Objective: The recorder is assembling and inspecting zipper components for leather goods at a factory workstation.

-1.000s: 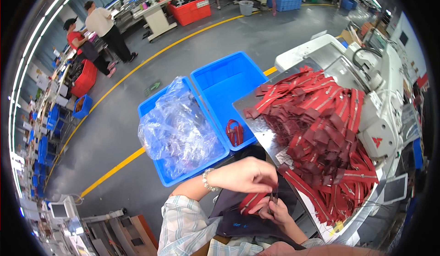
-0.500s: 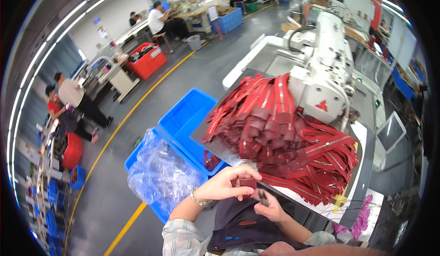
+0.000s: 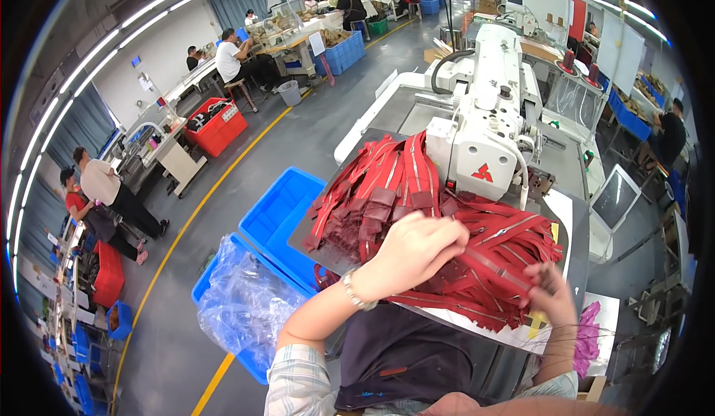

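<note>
A large heap of red zipper strips (image 3: pixel 491 226) with darker red end tabs lies on the plate of a white sewing machine (image 3: pixel 488 81). Over the front of this heap is my left hand (image 3: pixel 417 256), its fingers pinched together; what they hold is hidden beneath them. My right hand (image 3: pixel 553 293) is at the heap's right front edge, close to the end of a zipper strip. Motion smears its curled fingers, and whether it holds anything does not show. A dark apron (image 3: pixel 406 356) covers my lap below the plate.
Left of the machine stand a blue bin (image 3: pixel 279 218) and another holding clear plastic film (image 3: pixel 249 297). Pink cloth (image 3: pixel 587 338) lies by the plate's right corner. A tilted monitor (image 3: pixel 614 196) stands at the right. Several people work at tables farther off.
Both hands have moved from above my lap onto the heap and farther apart, the right one swinging rightward. The small dark tool earlier in my right hand can no longer be made out.
</note>
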{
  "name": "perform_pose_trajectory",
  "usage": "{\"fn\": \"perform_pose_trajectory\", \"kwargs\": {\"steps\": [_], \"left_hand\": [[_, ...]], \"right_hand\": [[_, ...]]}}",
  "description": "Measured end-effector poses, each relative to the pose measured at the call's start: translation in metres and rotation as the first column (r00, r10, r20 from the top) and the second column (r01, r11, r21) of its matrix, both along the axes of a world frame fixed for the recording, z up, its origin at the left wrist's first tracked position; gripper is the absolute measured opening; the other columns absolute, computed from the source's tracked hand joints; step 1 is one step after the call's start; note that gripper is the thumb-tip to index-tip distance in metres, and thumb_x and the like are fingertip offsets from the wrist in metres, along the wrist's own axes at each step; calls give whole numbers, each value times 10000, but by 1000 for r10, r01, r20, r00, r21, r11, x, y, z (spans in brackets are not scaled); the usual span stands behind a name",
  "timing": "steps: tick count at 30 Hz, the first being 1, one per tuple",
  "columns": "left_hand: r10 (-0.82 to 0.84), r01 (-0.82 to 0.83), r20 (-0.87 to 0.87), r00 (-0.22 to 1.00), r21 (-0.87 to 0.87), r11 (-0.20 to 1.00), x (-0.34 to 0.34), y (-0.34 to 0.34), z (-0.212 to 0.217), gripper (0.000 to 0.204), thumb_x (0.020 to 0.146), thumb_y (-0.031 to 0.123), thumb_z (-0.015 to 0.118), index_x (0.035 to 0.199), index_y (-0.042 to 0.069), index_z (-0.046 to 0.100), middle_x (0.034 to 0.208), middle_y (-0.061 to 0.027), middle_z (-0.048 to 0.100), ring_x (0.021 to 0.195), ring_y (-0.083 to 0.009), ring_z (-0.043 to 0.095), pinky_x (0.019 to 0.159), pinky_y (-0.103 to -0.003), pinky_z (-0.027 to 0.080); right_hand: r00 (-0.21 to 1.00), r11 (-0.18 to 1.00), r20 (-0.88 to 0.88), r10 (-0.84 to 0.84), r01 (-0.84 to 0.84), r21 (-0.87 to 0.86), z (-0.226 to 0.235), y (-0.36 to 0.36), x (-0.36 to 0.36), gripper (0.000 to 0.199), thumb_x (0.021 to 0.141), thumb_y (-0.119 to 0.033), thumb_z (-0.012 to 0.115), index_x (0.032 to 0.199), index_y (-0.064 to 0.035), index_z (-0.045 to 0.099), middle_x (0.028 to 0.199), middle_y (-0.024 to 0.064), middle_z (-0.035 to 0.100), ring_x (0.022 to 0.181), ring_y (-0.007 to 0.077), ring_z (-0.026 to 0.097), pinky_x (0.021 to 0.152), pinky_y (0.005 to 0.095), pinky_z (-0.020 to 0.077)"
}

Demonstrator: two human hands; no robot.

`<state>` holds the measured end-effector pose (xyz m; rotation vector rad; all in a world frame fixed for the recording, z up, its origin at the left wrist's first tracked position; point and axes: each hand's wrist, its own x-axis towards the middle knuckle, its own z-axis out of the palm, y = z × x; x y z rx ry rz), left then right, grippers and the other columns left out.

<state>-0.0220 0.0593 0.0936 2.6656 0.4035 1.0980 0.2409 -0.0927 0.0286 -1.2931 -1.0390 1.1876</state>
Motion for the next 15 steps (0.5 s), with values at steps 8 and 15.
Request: {"fn": "perform_pose_trajectory", "kwargs": {"steps": [8,15], "left_hand": [[330,-374,205,921,241,896,10,27,28,194,668,128,678,842,93,597,952,-45,589,895,-215,538,805,-339,360],[738,-784,536,411,-206,586,-172,78,-27,41,777,57,566,797,35,593,790,-53,592,765,-178,547,710,-292,407]], "right_hand": [[894,949,359,-269,183,256,44,73,57,316,737,-94,619,1021,7,524,880,43,574,839,100,513,765,235,393],[809,835,350,-472,282,473,20,57,36,226,761,-73,586,956,21,523,943,97,574,913,151,530,861,286,380]]}}
